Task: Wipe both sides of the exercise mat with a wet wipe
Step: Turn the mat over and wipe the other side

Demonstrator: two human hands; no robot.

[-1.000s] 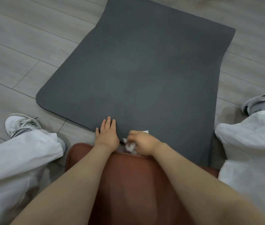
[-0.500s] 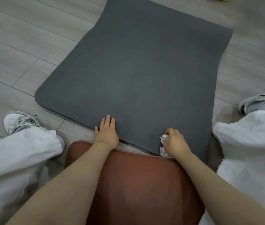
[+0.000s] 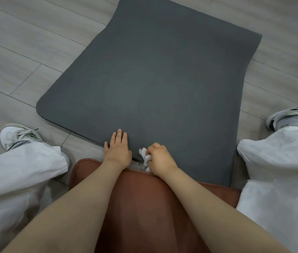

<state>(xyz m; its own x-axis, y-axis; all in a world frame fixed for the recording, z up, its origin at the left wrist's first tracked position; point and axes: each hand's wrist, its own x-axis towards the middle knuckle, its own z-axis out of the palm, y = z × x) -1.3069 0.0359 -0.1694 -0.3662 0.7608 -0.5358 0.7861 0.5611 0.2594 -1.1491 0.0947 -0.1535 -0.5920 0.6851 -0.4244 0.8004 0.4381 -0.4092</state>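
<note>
Dark grey foam exercise mat (image 3: 159,92) spread flat on pale grey wood-look plank floor (image 3: 16,52), running from near edge by the seat out to the top of the head view; rounded near-left corner visible, far end cut by frame edge. Left hand (image 3: 118,152) palm-down on near edge of mat, fingers straight and close together, thumb out to the side over the mat's edge, pressing flat, holding nothing. Right hand (image 3: 160,160) just beside it, to the right, fingers curled round crumpled white wet wipe (image 3: 144,156); wipe bunched, sticking out on the hand's left side, touching mat surface at near edge. Small gap between the two hands, wipe in that gap. Both bare forearms reaching forward over brown leather-look rounded seat (image 3: 144,207) at bottom centre; near edge of mat right at seat front. Loose white trouser legs (image 3: 16,179) to both sides. White lace-up sneaker with dark stripes (image 3: 19,135) on floor left of mat; matching grey-and-white sneaker (image 3: 294,114) right of mat, both clear of it.
</note>
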